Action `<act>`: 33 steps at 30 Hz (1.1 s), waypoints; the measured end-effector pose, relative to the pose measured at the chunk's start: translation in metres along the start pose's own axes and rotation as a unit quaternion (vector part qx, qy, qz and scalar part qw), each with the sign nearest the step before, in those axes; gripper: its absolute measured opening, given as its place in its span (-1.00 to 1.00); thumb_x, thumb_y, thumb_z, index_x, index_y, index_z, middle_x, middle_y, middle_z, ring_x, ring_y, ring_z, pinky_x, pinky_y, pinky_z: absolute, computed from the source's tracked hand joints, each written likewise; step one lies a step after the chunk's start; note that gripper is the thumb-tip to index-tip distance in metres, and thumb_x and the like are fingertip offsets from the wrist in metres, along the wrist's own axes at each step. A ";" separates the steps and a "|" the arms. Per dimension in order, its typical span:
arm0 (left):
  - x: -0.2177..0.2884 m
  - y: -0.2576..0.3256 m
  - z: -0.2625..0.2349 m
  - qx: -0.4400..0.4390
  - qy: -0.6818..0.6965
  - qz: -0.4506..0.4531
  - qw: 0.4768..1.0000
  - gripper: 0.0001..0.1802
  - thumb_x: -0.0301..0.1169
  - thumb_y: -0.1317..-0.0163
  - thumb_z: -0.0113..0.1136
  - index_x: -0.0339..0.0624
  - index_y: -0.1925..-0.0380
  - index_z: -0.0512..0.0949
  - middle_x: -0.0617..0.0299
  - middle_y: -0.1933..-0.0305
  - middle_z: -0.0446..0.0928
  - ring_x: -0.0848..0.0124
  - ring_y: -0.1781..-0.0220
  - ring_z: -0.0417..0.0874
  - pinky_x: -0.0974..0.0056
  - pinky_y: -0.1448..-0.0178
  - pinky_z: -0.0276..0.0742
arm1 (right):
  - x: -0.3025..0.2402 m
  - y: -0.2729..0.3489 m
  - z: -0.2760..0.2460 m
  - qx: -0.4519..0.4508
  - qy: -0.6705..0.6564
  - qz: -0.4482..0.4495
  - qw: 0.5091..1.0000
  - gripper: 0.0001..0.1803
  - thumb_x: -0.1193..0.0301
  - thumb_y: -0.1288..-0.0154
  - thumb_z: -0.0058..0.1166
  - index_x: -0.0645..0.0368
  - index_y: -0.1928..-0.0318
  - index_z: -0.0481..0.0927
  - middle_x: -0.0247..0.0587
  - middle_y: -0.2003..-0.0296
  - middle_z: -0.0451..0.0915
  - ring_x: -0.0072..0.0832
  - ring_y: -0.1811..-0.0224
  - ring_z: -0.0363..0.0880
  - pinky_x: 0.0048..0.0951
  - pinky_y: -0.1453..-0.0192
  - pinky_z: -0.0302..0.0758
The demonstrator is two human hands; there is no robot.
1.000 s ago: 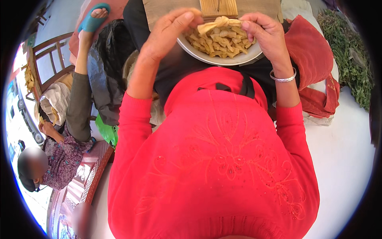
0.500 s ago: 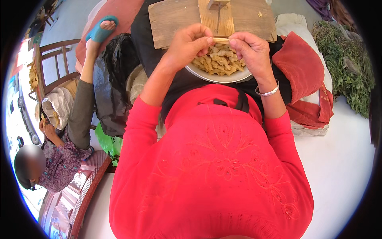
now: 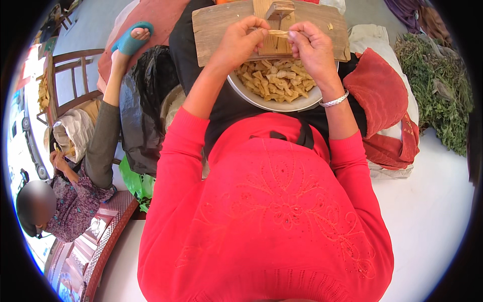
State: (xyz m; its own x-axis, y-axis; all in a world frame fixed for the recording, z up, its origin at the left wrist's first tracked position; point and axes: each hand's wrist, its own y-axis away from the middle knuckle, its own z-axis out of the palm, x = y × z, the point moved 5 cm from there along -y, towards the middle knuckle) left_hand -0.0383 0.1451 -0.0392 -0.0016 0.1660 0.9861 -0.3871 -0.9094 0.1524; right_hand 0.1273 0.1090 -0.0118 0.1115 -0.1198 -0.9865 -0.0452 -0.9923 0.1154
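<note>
A thin tan strip point(image 3: 278, 33), like a dried root piece, is stretched level between my two hands. My left hand point(image 3: 245, 41) pinches one end between thumb and forefinger; my right hand point(image 3: 313, 48) pinches the other. The strip's exact kind I cannot make out. Right behind it is a wooden board point(image 3: 216, 30) with a lighter centre plank and a small wooden block point(image 3: 280, 9) raised on it. Below my hands a pale metal bowl point(image 3: 261, 103) holds many short tan pieces point(image 3: 276, 78) in a heap. The board covers the bowl's far edge.
A red cloth point(image 3: 375, 93) lies over a white sack at my right, with a heap of green plants point(image 3: 432, 85) beyond. To the left are a black plastic bag point(image 3: 146, 110) and a green bag point(image 3: 136, 178). Farther left another person point(image 3: 75, 204) sits by a wooden chair point(image 3: 75, 75).
Both hands have moved up and away from me, with the strip still between them. It now hangs over the board rather than the bowl's far part.
</note>
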 end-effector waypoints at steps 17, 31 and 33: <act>-0.004 0.043 -0.001 -0.015 0.372 -0.140 0.917 -0.68 -0.34 -0.37 -0.04 -0.32 -0.01 0.40 0.18 0.27 0.51 0.52 0.47 0.41 0.44 0.39 0.39 | -0.012 0.036 -0.031 0.061 -0.076 0.010 0.995 -0.89 0.52 -0.29 0.08 0.28 0.21 0.59 -0.35 0.47 0.56 -0.72 0.54 0.43 -0.68 0.48 0.41; 0.239 0.179 0.045 -0.127 0.217 0.314 0.916 -0.84 -0.41 -0.14 0.22 -0.22 0.34 0.46 0.10 0.41 0.52 0.31 0.45 0.53 0.30 0.37 0.39 | -0.160 -0.066 0.020 0.037 0.323 -0.390 0.861 -0.70 0.45 -0.31 0.05 0.29 -0.03 0.51 -0.38 0.39 0.56 -0.60 0.39 0.49 -0.58 0.26 0.45; 0.239 0.174 0.057 0.051 0.308 0.332 0.890 -0.76 -0.49 0.07 0.41 -0.20 0.57 0.45 0.17 0.63 0.49 0.47 0.73 0.42 0.46 0.71 0.22 | -0.156 -0.057 0.008 0.040 0.228 -0.299 0.926 -0.69 0.44 -0.30 0.07 0.27 -0.02 0.52 -0.36 0.40 0.57 -0.62 0.38 0.50 -0.56 0.25 0.47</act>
State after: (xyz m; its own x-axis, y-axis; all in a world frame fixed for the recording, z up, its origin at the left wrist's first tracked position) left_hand -0.0535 0.0047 0.2272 -0.7156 -0.2726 0.6432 -0.0260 -0.9097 -0.4144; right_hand 0.1047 0.1844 0.1343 0.5468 0.4311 -0.7177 0.0880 -0.8821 -0.4628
